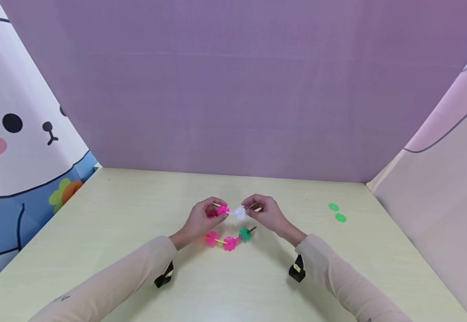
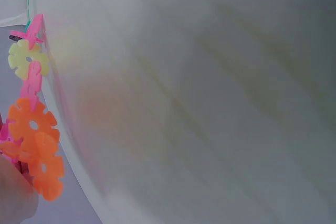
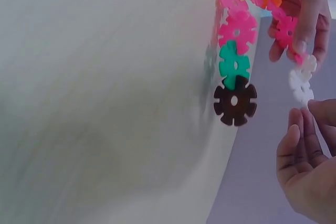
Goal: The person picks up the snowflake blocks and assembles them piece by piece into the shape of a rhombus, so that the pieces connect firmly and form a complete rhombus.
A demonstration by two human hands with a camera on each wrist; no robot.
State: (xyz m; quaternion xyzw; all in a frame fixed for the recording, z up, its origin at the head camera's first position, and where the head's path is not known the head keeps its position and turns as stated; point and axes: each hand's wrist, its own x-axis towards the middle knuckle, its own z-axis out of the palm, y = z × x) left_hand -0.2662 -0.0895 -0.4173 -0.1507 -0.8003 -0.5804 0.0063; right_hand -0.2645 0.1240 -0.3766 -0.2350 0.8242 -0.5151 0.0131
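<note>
Slotted plastic flower discs are joined edge to edge in a curved chain. My left hand (image 1: pixel 201 219) pinches a magenta disc (image 3: pixel 284 31) in it. White discs (image 3: pixel 300 84) follow beyond that hand, and my right hand (image 1: pixel 268 214) pinches the outermost white one at its edge. From the left hand the rest of the chain curves down through orange discs (image 2: pixel 47 179), pink discs (image 1: pixel 229 243) and a yellow disc (image 2: pixel 20 59). A green disc (image 3: pixel 228 66) and a brown disc (image 3: pixel 224 109) form its other end. Fingers partly cover the held discs.
Two light green discs (image 1: pixel 340 218) lie apart on the pale wooden table (image 1: pixel 225 290), to the right of the hands. A purple cloth panel (image 1: pixel 233 98) stands along the table's far edge. Printed cloths hang at the left and right sides.
</note>
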